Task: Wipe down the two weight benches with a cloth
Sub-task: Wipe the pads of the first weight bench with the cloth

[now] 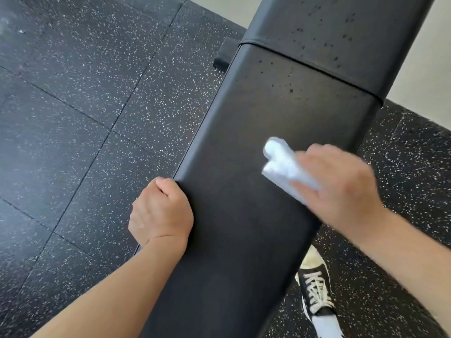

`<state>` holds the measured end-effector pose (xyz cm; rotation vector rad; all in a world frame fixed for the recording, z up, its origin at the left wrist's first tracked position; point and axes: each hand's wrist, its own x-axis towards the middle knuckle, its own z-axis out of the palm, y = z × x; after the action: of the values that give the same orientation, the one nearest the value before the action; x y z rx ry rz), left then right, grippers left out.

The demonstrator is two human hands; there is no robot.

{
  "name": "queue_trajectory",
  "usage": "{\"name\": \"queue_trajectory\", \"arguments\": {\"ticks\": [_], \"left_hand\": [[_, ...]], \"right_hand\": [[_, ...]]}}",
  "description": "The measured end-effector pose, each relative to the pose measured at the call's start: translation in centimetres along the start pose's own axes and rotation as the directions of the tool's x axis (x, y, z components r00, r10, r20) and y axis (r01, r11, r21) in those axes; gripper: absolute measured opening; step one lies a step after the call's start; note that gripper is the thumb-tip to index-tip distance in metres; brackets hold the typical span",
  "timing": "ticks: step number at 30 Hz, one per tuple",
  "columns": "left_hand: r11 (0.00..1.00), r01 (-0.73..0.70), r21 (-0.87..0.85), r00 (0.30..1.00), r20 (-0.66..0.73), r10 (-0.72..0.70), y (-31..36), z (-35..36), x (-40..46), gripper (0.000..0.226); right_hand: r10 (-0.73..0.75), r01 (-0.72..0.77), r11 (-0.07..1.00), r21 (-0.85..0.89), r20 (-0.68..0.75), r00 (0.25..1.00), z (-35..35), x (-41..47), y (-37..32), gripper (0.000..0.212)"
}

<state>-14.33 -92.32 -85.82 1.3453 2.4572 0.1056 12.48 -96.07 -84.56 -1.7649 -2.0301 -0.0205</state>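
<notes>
A black padded weight bench (pixel 244 215) runs from the bottom centre up to the top right, in two pads split by a seam. Droplets speckle the far pad (pixel 341 32) and the far end of the near pad. My right hand (pixel 341 181) presses a folded white cloth (pixel 283 164) onto the near pad near its right edge; the hand is blurred with motion. My left hand (pixel 161 211) grips the bench's left edge, fingers curled under it. Only one bench is in view.
Dark speckled rubber floor tiles (pixel 85 118) surround the bench. A black bench foot (pixel 225 54) sticks out at the left of the seam. My black sneaker with white laces (pixel 317 291) stands right of the bench. A pale floor (pixel 419 69) lies beyond the mat.
</notes>
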Motion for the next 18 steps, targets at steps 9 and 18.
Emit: {"name": "queue_trajectory", "arguments": {"ticks": [9,18], "left_hand": [[1.000,0.024,0.012,0.999,0.023,-0.024,0.1,0.1,-0.2,0.039],[0.999,-0.019,-0.033,1.000,-0.001,0.019,-0.2,0.1,0.0,0.034]], "right_hand": [[0.220,-0.220,0.975,0.029,0.013,0.975,5.8,9.8,-8.2,0.035],[-0.080,0.058,0.971,0.231,0.088,0.993,1.8,0.0,-10.2,0.028]]}}
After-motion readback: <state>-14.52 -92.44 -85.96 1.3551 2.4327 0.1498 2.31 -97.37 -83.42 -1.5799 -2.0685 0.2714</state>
